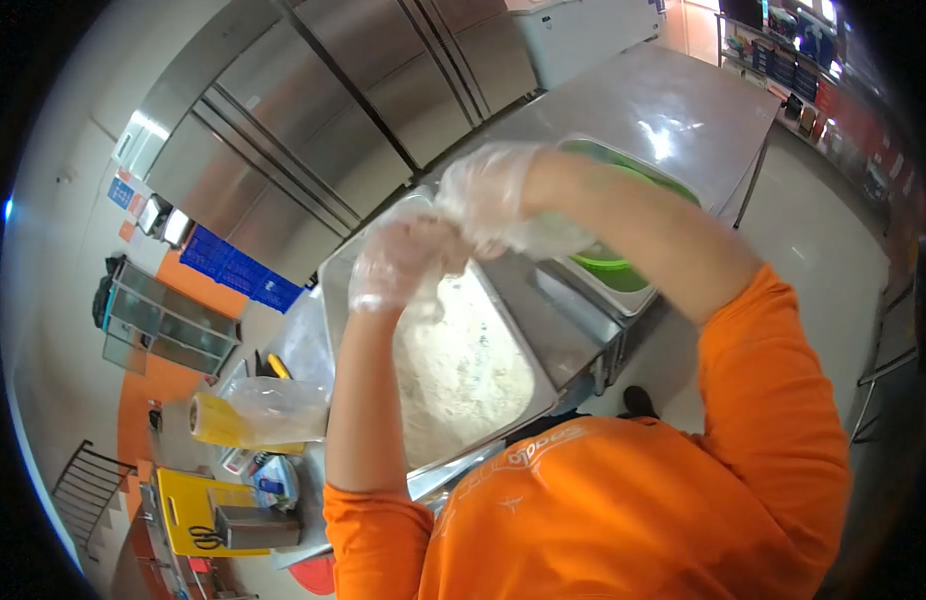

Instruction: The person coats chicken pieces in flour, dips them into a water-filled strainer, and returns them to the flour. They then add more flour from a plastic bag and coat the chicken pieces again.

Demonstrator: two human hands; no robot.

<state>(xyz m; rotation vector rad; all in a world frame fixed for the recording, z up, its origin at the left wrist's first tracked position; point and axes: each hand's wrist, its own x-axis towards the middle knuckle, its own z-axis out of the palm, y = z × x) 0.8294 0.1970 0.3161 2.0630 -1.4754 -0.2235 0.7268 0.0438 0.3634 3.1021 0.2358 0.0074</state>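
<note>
The head view shows the gloved left hand (pixel 398 262) and right hand (pixel 488 190) together, fingers curled; whether they hold something, I cannot tell. Below them is the tray (pixel 335 292) with white powder (pixel 473 360). It seems a step of finger work, which calls for both hands close above the tray.

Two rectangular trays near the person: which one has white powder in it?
The near tray, beneath the left hand, has the white powder across its bottom. The other tray, crossed by the right forearm, has green contents instead.
</note>
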